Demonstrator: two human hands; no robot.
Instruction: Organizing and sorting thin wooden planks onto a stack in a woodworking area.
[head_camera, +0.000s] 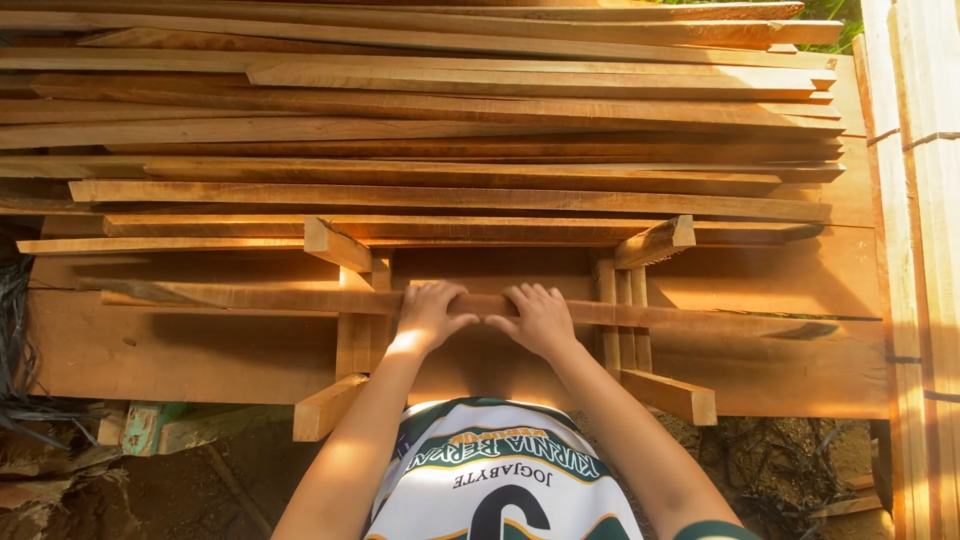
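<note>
I see both hands side by side on one long plank that lies across the near end of the stack, the left hand and right hand each curled over its top edge, fingers bent and closed on the wood, gripping near the middle so it balances. The plank rests on cross battens, which keep the layers apart
</note>
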